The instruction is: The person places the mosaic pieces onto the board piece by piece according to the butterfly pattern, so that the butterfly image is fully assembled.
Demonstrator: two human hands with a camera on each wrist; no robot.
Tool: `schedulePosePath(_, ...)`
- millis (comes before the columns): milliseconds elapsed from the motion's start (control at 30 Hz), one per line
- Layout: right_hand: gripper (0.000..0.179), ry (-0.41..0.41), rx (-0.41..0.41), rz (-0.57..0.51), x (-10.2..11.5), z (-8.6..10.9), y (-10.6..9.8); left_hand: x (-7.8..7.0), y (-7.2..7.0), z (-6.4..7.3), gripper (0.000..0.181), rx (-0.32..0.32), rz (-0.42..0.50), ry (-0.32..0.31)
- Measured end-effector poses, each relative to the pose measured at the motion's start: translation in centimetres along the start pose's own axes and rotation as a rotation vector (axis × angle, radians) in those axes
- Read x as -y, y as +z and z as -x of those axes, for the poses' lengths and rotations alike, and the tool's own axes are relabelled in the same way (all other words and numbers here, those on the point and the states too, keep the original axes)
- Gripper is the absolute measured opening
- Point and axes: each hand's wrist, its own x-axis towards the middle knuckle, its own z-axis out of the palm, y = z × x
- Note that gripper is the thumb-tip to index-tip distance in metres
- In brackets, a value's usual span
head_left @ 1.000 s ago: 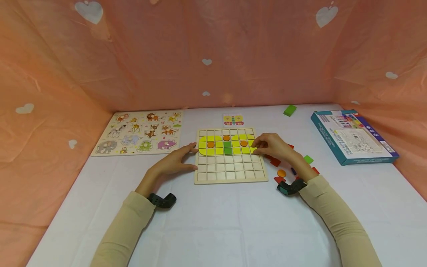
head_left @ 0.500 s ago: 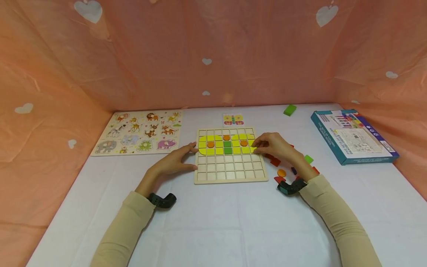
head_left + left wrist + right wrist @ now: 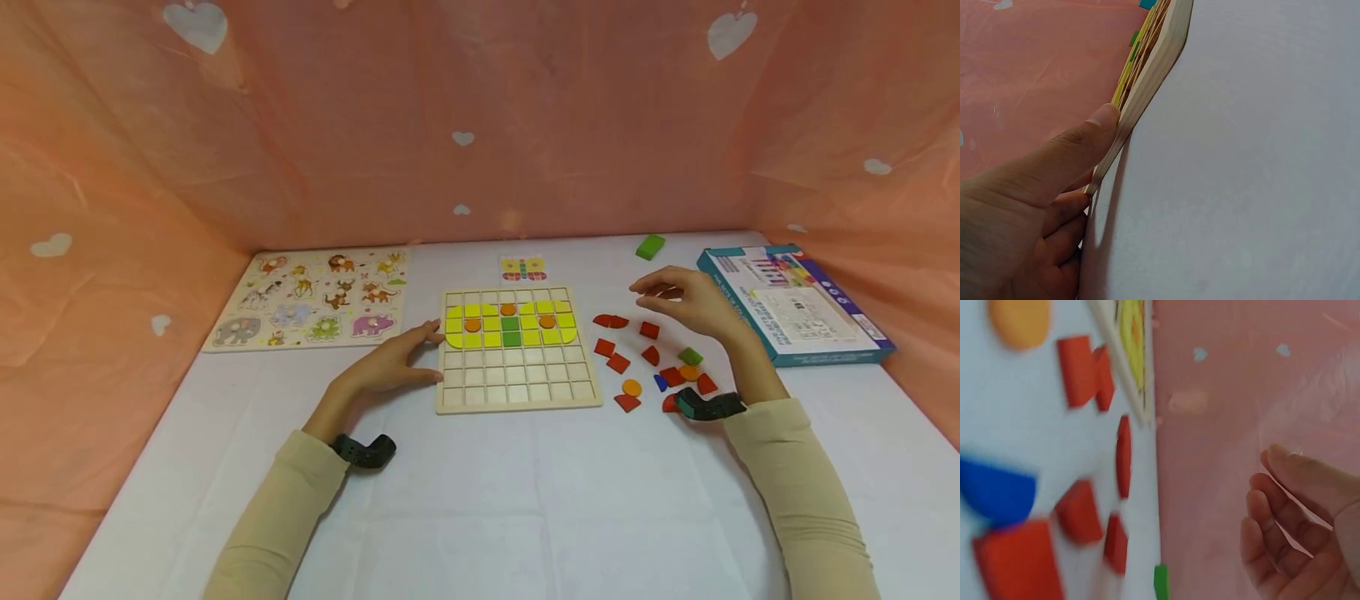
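In the head view a wooden grid board [image 3: 517, 392] holds yellow tiles [image 3: 492, 340] in its upper rows, with green squares [image 3: 511, 332] and orange discs [image 3: 508, 310] among them. My left hand [image 3: 390, 360] rests at the board's left edge, thumb and forefinger spread apart. The left wrist view shows the thumb and fingertips against the board's side [image 3: 1166, 56]. My right hand [image 3: 693, 302] hovers right of the board, over loose tiles, its fingers loosely bent and nothing between them. Red tiles [image 3: 649, 330], orange discs [image 3: 632, 388] and a blue piece [image 3: 661, 382] lie below it.
A butterfly pattern card [image 3: 523, 269] lies behind the board. To the left is an animal puzzle board [image 3: 311, 300]. A teal-edged box [image 3: 798, 308] lies at the right, and a green block [image 3: 650, 247] near the back edge. An orange curtain [image 3: 480, 108] encloses the table.
My right hand has left the board's right edge and moved right and slightly up, uncovering the yellow end tiles and more loose pieces. The left hand stays at the board.
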Motion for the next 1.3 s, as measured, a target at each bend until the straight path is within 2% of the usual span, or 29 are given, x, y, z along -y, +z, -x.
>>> schedulePosePath(267,0.028,-0.030,0.108,0.032,-1.8,1.9,-0.7,0.3,0.2,0.1,0.069,0.002,0.010,-0.019)
schedulePosePath(400,0.027,-0.003,0.131,0.033,-2.5,2.0,-0.4,0.3,0.2,0.2,0.069,0.000,0.007,-0.014)
schedulePosePath(800,0.034,0.026,0.195,0.097,-2.0,0.0,2.0,-0.1,0.0,0.1,0.067,0.000,-0.009,0.000)
schedulePosePath(1000,0.035,-0.005,0.259,0.114,-2.9,-0.8,3.5,0.0,0.0,0.1,0.068,0.001,-0.005,0.004)
schedulePosePath(1167,0.029,0.040,0.212,0.145,-3.3,-0.8,3.9,0.1,0.1,0.0,0.069,0.005,0.005,-0.010)
schedulePosePath(1300,0.039,0.092,0.190,0.136,-3.2,-0.6,3.5,0.1,0.1,0.1,0.070,-0.001,0.009,-0.009)
